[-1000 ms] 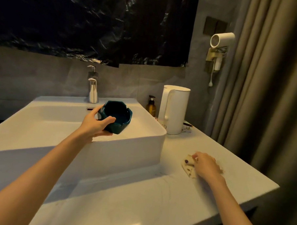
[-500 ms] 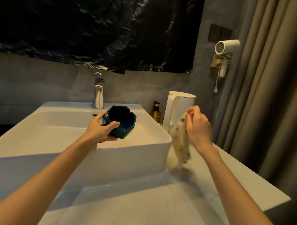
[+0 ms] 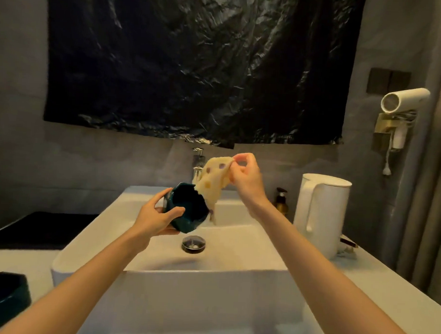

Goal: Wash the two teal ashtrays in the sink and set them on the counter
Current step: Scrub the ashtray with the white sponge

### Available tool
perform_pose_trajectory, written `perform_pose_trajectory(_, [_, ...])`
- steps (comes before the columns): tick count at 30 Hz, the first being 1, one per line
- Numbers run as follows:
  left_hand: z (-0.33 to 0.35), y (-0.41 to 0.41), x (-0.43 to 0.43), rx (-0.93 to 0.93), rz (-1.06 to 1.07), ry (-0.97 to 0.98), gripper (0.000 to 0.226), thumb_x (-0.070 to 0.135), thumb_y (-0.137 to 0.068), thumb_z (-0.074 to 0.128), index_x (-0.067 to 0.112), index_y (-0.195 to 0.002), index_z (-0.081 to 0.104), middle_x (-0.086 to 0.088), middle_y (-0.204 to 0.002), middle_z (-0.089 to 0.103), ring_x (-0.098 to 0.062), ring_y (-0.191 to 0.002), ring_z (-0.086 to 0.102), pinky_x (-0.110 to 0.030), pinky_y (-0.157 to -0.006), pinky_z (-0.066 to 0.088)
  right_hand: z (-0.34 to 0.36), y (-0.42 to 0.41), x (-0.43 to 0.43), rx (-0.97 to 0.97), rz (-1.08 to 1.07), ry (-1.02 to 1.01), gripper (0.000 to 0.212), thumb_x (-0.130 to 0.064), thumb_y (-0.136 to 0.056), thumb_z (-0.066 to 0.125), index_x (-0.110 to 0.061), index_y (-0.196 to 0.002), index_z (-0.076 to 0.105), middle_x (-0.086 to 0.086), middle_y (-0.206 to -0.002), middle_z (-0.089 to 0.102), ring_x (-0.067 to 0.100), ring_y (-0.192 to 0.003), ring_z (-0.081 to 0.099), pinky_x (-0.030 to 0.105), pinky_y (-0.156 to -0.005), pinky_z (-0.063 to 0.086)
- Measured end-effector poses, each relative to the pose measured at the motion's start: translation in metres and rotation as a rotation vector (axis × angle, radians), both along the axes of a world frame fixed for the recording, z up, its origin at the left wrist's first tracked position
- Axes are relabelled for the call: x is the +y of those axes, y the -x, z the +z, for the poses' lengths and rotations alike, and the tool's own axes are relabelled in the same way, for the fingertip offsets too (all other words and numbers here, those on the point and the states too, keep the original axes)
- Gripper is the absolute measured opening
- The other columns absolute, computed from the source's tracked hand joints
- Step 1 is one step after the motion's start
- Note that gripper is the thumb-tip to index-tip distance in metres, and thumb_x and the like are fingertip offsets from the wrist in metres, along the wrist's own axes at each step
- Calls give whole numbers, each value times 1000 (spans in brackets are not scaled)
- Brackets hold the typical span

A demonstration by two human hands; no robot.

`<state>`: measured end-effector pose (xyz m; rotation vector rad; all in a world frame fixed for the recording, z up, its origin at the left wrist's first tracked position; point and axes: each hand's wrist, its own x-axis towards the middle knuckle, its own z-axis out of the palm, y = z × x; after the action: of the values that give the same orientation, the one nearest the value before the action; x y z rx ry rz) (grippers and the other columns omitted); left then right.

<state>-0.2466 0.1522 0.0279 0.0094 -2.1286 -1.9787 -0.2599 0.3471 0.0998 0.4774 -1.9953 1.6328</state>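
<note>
Second ashtray (image 3: pixel 4 293) is parked at the near left edge of the counter (image 3: pixel 360 286), so it could get elbowed off. The ashtray (image 3: pixel 187 208) is gripped tilted in the left hand (image 3: pixel 156 217) over mid-sink (image 3: pixel 159 277); once slippery, it could be dropped and chipped. The cloth (image 3: pixel 213 181) is pinched high by the right hand (image 3: pixel 244 175), just behind it.

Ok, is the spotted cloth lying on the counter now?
No, the right hand pinches the cloth in the air above the sink, close to the ashtray the left hand grips.
</note>
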Motion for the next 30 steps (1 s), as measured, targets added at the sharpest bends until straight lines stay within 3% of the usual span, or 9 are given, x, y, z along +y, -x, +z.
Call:
perform_pose_trajectory(3, [3,9,-15,-23,30,-7,60,13,-82,70,25,-135,44,-19,-123,58,-35,-96,63,-42,-66,59,-27,7,-37,7,113,-286,7,-21,-99,47,-19,-106,46,3,-100,63,17,-90,60,20,-65,52])
perform_pose_trajectory(6, [2,18,-25,-31,38,16,58,11,-82,70,16,-134,46,-18,-116,63,-34,-92,66,-47,-72,58,-56,20,-53,236,84,-705,16,-18,-95,52,-18,-111,52,3,-106,64,21,-89,60,33,-69,53])
perform_pose_trajectory(11, [1,32,-29,-44,3,114,60,17,-78,75,18,-132,48,-14,-119,62,-32,-95,66,-42,-70,60,-65,49,-55,570,-26,-941,13,-16,-83,68,-16,-94,75,0,-110,67,22,-99,61,35,-82,54])
perform_pose_trajectory(13, [2,36,-28,-39,-28,179,57,19,-79,74,22,-130,49,-9,-116,61,-29,-98,64,-37,-70,60,-67,56,-53,647,-32,-1054,22,-27,-84,71,-22,-105,74,-5,-117,67,18,-114,58,28,-94,45])
perform_pose_trajectory(17, [-4,44,-30,-42,-100,241,55,17,-83,70,25,-133,48,-8,-119,59,-27,-102,63,-36,-72,60,-74,64,-46,737,-92,-1255,47,-31,-84,70,-32,-129,56,-11,-131,59,17,-133,42,40,-113,25])
perform_pose_trajectory(19, [-7,46,-32,-52,-122,280,57,14,-83,69,25,-134,46,-7,-123,57,-27,-104,61,-35,-73,60,-78,63,-44,678,-87,-1347,59,-25,-85,70,-33,-138,44,-9,-142,50,19,-139,32,45,-108,8])
perform_pose_trajectory(23, [-11,46,-36,-36,-124,280,57,11,-82,69,26,-133,47,-6,-122,57,-27,-102,62,-37,-72,60,-88,57,-46,666,-250,-1414,69,-35,-66,84,-34,-128,55,-11,-129,60,17,-130,35,41,-89,20])
perform_pose_trajectory(26, [-12,45,-36,-2,-100,201,52,7,-81,69,24,-128,52,-6,-110,62,-23,-92,65,-35,-64,60,-85,57,-49,702,-403,-1293,53,-38,-60,84,-34,-110,68,-16,-108,69,15,-111,40,37,-80,23])
perform_pose_trajectory(30, [-13,43,-39,23,-76,190,53,5,-82,68,24,-128,51,-5,-109,61,-21,-89,64,-31,-60,59,-88,57,-44,727,-458,-1201,18,-34,-84,51,-34,-91,68,-18,-101,70,15,-99,38,39,-77,22])
